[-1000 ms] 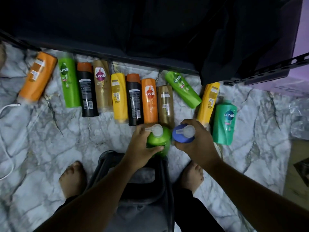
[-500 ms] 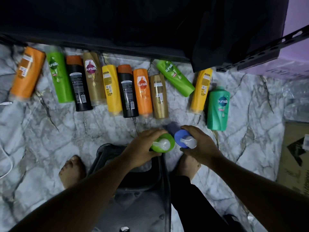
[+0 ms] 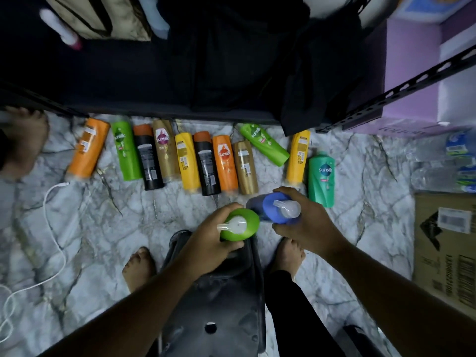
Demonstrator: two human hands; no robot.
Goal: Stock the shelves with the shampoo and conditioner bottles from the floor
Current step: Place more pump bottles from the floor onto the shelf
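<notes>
Clasping green pump bottle (image 3: pixel 250 224) in left hand (image 3: pixel 209 245), blue pump bottle (image 3: pixel 270 205) in right hand (image 3: pixel 312 225)

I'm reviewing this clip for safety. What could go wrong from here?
The left hand grips the green plastic pump bottle and the right hand the blue plastic pump bottle, each near its top; either might slip onto the bare right foot below. A step forward could kick the gold plastic bottle in the row lying ahead. The white cable on the marble-patterned floor could snag a foot.
</notes>
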